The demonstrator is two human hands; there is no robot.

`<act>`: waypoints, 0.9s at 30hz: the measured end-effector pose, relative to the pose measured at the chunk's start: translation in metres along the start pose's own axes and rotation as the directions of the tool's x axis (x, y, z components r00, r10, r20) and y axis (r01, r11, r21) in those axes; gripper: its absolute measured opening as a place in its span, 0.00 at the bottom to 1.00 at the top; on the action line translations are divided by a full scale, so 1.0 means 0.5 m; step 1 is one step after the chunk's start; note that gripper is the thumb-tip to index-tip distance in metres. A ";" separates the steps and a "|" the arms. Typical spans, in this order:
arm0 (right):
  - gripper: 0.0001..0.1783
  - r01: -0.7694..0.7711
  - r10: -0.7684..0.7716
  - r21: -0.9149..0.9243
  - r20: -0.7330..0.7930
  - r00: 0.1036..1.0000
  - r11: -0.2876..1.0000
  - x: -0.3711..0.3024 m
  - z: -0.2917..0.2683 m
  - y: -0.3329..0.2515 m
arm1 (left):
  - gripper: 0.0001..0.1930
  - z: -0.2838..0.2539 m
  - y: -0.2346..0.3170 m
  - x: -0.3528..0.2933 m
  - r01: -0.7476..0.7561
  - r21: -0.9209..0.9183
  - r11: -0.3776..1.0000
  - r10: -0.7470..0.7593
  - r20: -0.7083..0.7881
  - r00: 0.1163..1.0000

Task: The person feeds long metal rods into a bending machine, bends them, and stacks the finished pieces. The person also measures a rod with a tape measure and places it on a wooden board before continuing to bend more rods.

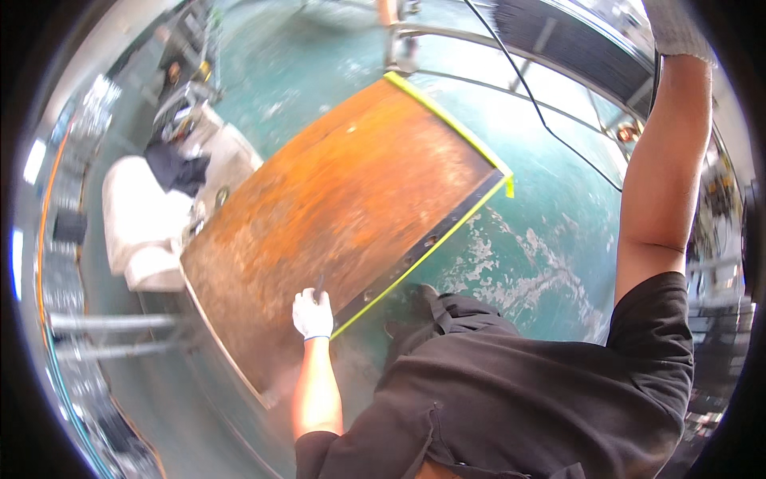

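Observation:
My left hand [312, 314] wears a white glove and is closed around a thin dark stick-like thing [321, 285], too small and blurred to name. It hovers over or rests on the near corner of a large orange-brown, rusty-looking worktop [343, 184]; contact is hard to judge. Yellow-green tape [447, 114] runs along the worktop's far and right edges, beside a dark strip with holes. Stretched far up to the upper right, my right hand [680, 30] wears a grey glove. Its fingers lie past the rim of the picture, so what it touches is hidden.
A metal-framed bench or rack [558, 60] stands at the far right, with a black cable [523, 80] hanging across it. Left of the worktop are white rounded bundles [132, 223] and a dark cloth [177, 168]. The floor [550, 255] is worn green.

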State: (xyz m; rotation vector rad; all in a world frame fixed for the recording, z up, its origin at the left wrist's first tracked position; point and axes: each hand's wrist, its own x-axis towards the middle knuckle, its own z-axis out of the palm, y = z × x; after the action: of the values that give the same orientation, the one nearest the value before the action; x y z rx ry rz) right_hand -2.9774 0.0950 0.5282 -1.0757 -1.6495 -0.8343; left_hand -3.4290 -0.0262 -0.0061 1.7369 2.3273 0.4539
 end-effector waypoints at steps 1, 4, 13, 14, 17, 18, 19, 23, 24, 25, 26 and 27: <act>0.16 -0.082 0.082 -0.011 -0.030 0.996 0.997 -0.028 -0.038 0.066 | 0.16 -0.008 0.023 0.007 -0.028 0.063 0.998 0.025 0.044 0.999; 0.16 -0.283 0.271 -0.103 -0.116 0.955 0.953 -0.105 -0.202 0.218 | 0.17 0.022 0.090 0.037 -0.237 0.191 0.953 0.223 0.090 0.971; 0.18 -0.681 0.633 -0.096 -0.291 0.717 0.726 -0.419 -0.562 0.571 | 0.18 0.146 0.377 -0.008 -0.084 -0.094 0.992 0.076 -0.080 0.994; 0.17 -0.739 0.699 -0.054 -0.282 0.657 0.672 -0.441 -0.583 0.588 | 0.17 0.201 0.411 -0.002 0.025 -0.321 0.947 -0.030 -0.011 0.999; 0.18 -0.732 0.729 0.107 -0.264 0.632 0.673 -0.559 -0.660 0.695 | 0.14 0.279 0.724 -0.022 0.201 -0.720 0.664 0.037 0.300 0.953; 0.18 -0.793 0.794 0.136 -0.255 0.552 0.594 -0.584 -0.673 0.716 | 0.13 0.302 0.824 -0.041 0.216 -0.782 0.585 0.117 0.344 0.932; 0.20 -0.808 0.814 0.161 -0.263 0.518 0.567 -0.606 -0.685 0.745 | 0.15 0.302 0.941 -0.067 0.170 -0.803 0.571 0.295 0.395 0.870; 0.14 -0.694 0.756 0.302 -0.218 0.617 0.654 -0.676 -0.726 0.876 | 0.24 0.307 1.353 -0.117 0.010 -0.881 0.472 0.745 0.405 0.530; 0.14 -0.720 0.781 0.302 -0.227 0.582 0.625 -0.679 -0.723 0.894 | 0.24 0.313 1.442 -0.127 0.024 -0.890 0.455 0.777 0.410 0.478; 0.15 -0.734 0.806 0.334 -0.244 0.539 0.591 -0.680 -0.723 0.917 | 0.24 0.319 1.526 -0.138 0.038 -0.895 0.444 0.805 0.418 0.422; 0.15 -0.756 0.833 0.351 -0.256 0.491 0.553 -0.681 -0.732 0.944 | 0.25 0.333 1.606 -0.149 0.056 -0.897 0.438 0.830 0.427 0.359; 0.15 -0.773 0.855 0.368 -0.271 0.442 0.517 -0.680 -0.744 0.975 | 0.25 0.354 1.684 -0.159 0.067 -0.888 0.455 0.839 0.453 0.300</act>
State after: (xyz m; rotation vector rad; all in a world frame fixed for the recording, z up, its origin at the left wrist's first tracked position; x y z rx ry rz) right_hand -2.3458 -0.1423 0.3363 -1.2617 -0.6259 -0.1903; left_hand -2.5923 0.1396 0.1312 1.4724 0.5514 0.3858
